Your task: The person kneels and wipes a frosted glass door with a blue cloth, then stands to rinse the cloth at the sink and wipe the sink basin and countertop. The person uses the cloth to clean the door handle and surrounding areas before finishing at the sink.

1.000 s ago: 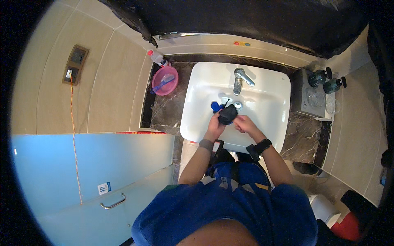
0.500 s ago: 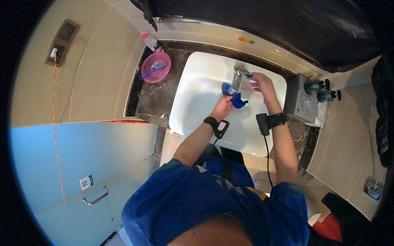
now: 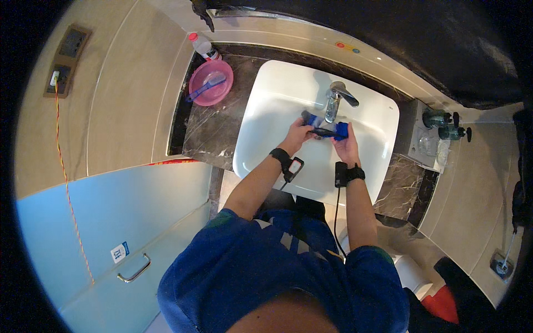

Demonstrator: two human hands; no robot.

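Note:
A blue cloth-like item (image 3: pixel 342 131) with a black edge and a greyish middle is stretched between my two hands just below the faucet spout. Its exact kind I cannot make out. My left hand (image 3: pixel 297 136) grips its left end, fingers closed over the black edge. The other end is pinched by my right hand (image 3: pixel 347 147), thumb up along the blue part. Over the white sink (image 3: pixel 256 119) stands the chrome faucet (image 3: pixel 333 104), its lever turned to the right. Whether water runs is too small to tell.
On the dark marble counter (image 3: pixel 208 136) at left sits a pink basin (image 3: pixel 195 89) with a blue-handled brush (image 3: pixel 208 87) in it. A red-capped bottle (image 3: pixel 203 46) stands behind. Two green pump bottles (image 3: pixel 436 119) are at the right, by a grey box (image 3: pixel 412 130).
My right hand has left the faucet lever and come down onto the blue item's right end. The item is now spread between both hands. The view has shifted slightly.

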